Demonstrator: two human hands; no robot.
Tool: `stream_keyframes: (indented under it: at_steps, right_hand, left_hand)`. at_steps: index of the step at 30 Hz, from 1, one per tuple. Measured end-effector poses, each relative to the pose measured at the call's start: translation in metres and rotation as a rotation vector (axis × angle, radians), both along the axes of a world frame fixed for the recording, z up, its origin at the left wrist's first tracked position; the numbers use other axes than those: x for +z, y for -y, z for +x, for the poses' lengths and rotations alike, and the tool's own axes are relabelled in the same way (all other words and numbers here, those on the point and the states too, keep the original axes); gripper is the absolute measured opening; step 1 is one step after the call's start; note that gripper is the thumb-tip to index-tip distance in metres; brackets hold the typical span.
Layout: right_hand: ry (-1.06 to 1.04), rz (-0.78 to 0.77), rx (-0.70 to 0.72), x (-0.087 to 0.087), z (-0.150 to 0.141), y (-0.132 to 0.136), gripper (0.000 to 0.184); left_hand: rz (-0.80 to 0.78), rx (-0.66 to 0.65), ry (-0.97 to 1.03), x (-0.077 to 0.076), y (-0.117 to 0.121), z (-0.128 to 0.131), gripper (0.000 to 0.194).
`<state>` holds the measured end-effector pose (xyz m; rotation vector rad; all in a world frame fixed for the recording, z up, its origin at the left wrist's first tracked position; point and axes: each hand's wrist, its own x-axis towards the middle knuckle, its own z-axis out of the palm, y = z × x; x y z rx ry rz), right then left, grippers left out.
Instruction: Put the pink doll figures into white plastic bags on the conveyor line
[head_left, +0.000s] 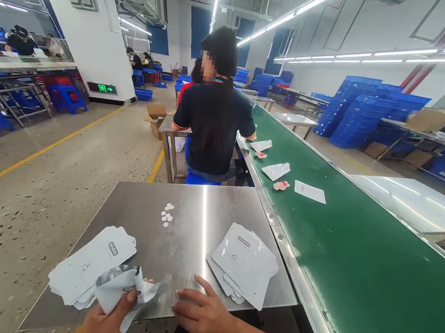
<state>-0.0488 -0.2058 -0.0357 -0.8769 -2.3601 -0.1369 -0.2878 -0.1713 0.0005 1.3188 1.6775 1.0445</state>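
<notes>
My left hand (111, 318) grips a white pouch (112, 290) with a silvery inside, crumpled and bent, above the near edge of the metal table (172, 260). Just beyond it lies a fanned stack of flat white pouches (80, 265) with a dark printed label. My right hand (206, 314) rests at the table's near edge, fingers spread, with nothing visible in it. To its right is a second stack of white pouches (247, 261). Several small white discs (166, 215) lie farther back on the table.
A green conveyor belt (344, 255) runs along the right, carrying white pouches (310, 192) and small pink items (281, 185). Directly ahead a person (216, 114) sits with their back to me. Blue crates (356, 118) are stacked beyond the belt.
</notes>
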Motion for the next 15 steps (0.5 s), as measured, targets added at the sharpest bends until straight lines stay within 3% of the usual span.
stream_keyframes:
  at_steps: [3, 6, 9, 12, 15]
  right_hand:
    - [-0.289, -0.107, -0.066, 0.037, 0.006, -0.004, 0.016]
    - [-0.646, -0.232, -0.193, 0.091, 0.017, -0.001, 0.012]
    - [-0.787, -0.370, -0.189, 0.131, 0.027, 0.005, 0.006]
    - [-0.739, -0.453, -0.161, 0.144, 0.028, 0.008, 0.005]
    - [-0.601, -0.411, -0.163, 0.145, 0.026, 0.008, 0.011]
  left_hand:
    - [-0.038, -0.044, -0.024, 0.006, 0.005, 0.028, 0.040]
    - [0.026, -0.267, -0.020, 0.012, 0.010, 0.060, 0.034]
    - [0.086, -0.397, -0.060, 0.018, 0.012, 0.084, 0.026]
    - [0.147, -0.426, -0.079, 0.021, 0.012, 0.095, 0.026]
    - [0.193, -0.467, -0.129, 0.019, 0.011, 0.095, 0.026]
